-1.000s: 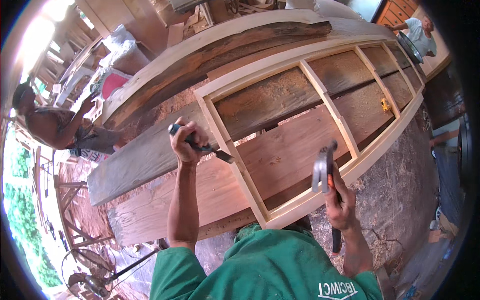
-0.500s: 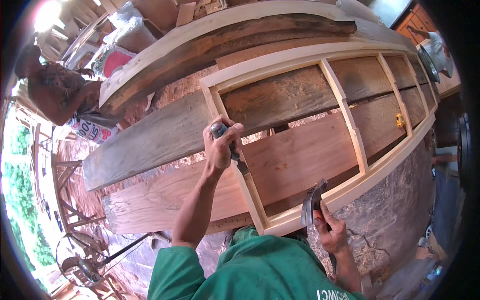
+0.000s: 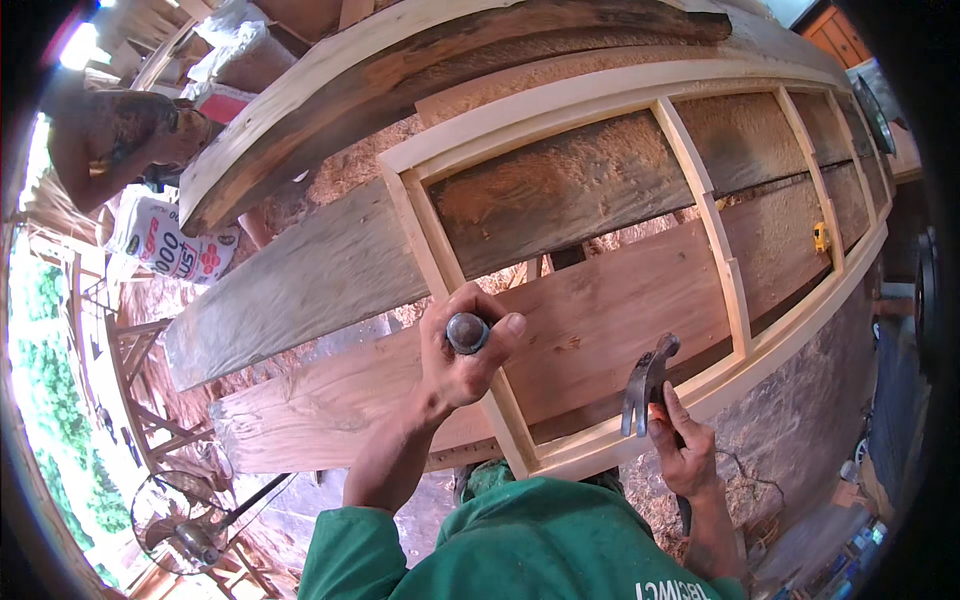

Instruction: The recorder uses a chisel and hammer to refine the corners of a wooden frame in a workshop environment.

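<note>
My left hand (image 3: 460, 365) grips a chisel (image 3: 467, 333) held upright, so I see the round end of its handle, over the left crosspiece of a pale wooden frame (image 3: 695, 160); the blade is hidden under my fist. My right hand (image 3: 685, 450) is closed round a claw hammer (image 3: 650, 380), its head raised near the frame's front rail. The frame has several crosspieces and lies across reddish and weathered planks (image 3: 590, 320). A small yellow tool (image 3: 821, 238) rests by a crosspiece on the right.
A long curved, bark-edged board (image 3: 450, 70) lies behind the frame. Another person (image 3: 110, 145) is at the upper left beside white sacks (image 3: 165, 240). A standing fan (image 3: 180, 530) is at the lower left, a wooden trestle (image 3: 135, 370) above it. An orange cabinet (image 3: 840, 35) stands at the back right.
My left hand has moved right and down onto the crosspiece and turned the chisel from slanted to upright. The hammer dropped lower, then rose slightly. The view has shifted a little.
</note>
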The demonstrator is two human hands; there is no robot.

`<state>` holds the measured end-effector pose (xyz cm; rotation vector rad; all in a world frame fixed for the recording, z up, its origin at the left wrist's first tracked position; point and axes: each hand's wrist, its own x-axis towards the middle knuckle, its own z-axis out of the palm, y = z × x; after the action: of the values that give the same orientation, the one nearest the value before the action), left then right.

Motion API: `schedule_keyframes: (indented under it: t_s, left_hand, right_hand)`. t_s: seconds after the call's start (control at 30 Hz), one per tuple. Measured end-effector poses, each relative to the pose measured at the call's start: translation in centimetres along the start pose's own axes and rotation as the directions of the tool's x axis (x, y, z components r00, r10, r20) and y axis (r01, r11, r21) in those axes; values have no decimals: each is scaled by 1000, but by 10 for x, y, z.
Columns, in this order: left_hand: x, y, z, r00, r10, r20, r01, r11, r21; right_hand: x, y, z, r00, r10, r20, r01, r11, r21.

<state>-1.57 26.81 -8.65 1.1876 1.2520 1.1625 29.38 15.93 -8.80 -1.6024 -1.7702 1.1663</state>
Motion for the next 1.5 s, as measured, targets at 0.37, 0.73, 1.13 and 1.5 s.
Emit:
schedule_keyframes:
  t_s: [0.37, 0.73, 1.13, 1.5]
  left_hand:
    - [-57, -105, -40, 1000, 18, -6, -19, 975, -219]
    - [-55, -106, -3, 920, 368, 134, -391, 882, 264]
    - [-58, -47, 19, 776, 583, 242, -596, 803, -21]
    - [-58, -54, 30, 806, 531, 261, -540, 841, -44]
  right_hand:
    - [-8, 2, 21, 989, -142, -46, 148, 972, 180]
    - [8, -72, 54, 766, -641, 43, 641, 758, -121]
    - [-9, -65, 19, 700, -688, 193, 710, 637, -302]
    - [-9, -51, 33, 743, -657, 124, 664, 701, -259]
